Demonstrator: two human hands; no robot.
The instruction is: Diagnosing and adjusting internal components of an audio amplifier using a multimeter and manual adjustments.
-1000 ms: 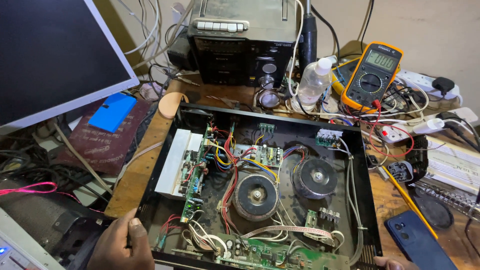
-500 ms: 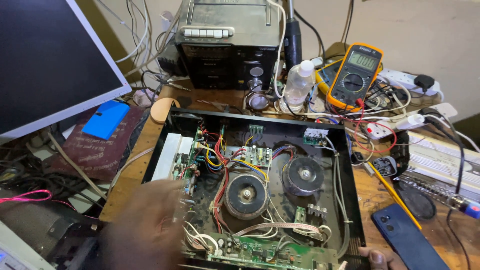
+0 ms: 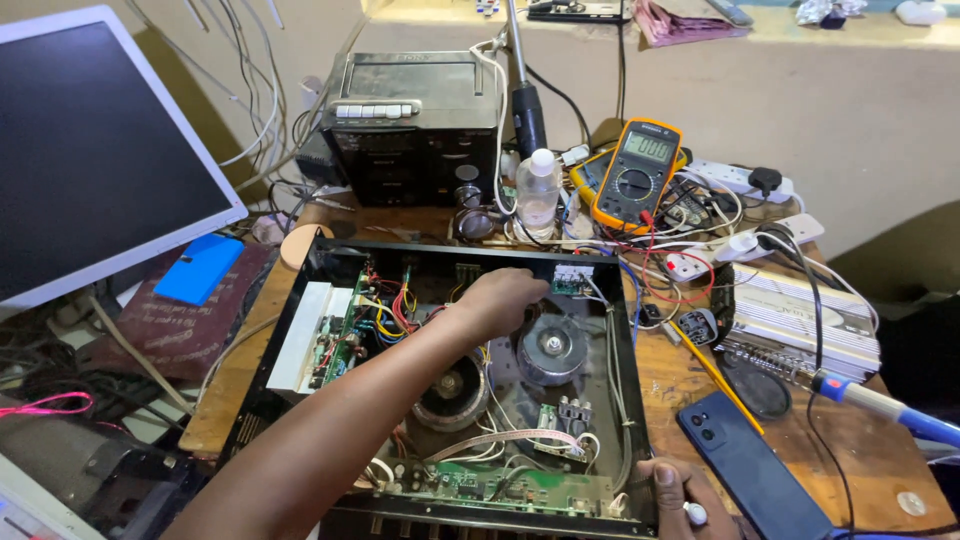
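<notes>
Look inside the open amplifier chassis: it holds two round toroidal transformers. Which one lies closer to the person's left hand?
The silver-topped transformer on the right, just below the left hand. The other transformer is darker, sits lower-left and is partly hidden by the forearm.

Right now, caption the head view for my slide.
Left hand reaches inside an opened amplifier chassis; right hand grips its front corner.

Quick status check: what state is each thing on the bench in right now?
Amplifier chassis: cover off, internals exposed.
Monitor: screen dark.
Multimeter: display lit.
Phone: lying flat.
Left hand: reaching inside chassis.
Right hand: gripping the chassis front corner.
</notes>
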